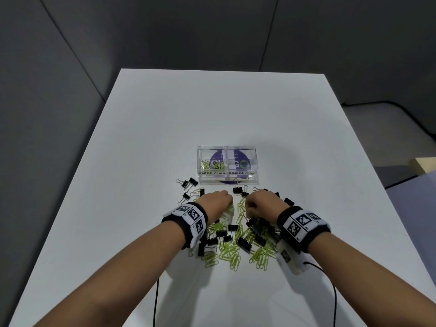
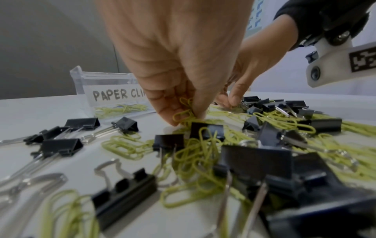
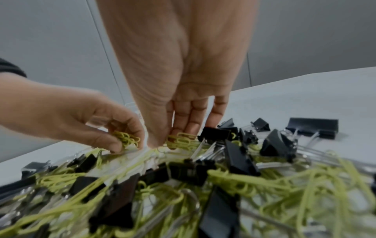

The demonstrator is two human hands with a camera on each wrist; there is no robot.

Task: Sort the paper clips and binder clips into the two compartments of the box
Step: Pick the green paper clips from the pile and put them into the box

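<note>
A clear two-part box (image 1: 227, 177) stands mid-table. Its left compartment (image 1: 208, 164), labelled PAPER CLIPS, holds several green clips. The right one (image 1: 243, 159), labelled BINDER CLIPS, looks bare. In front lies a mixed pile of green paper clips (image 1: 232, 254) and black binder clips (image 1: 244, 243). My left hand (image 1: 227, 204) is down on the pile's far edge and pinches a bunch of green paper clips (image 2: 184, 111) between thumb and fingers. My right hand (image 1: 247, 206), close beside it, pinches more green paper clips (image 3: 181, 140) with fingertips (image 3: 191, 128) pointing down.
Loose binder clips (image 1: 188, 184) lie left of the box, and others (image 1: 237, 190) sit just before its front wall. The white table (image 1: 212, 109) stretches bare beyond the box. Black cables (image 1: 155, 300) run from both wrist bands toward the near edge.
</note>
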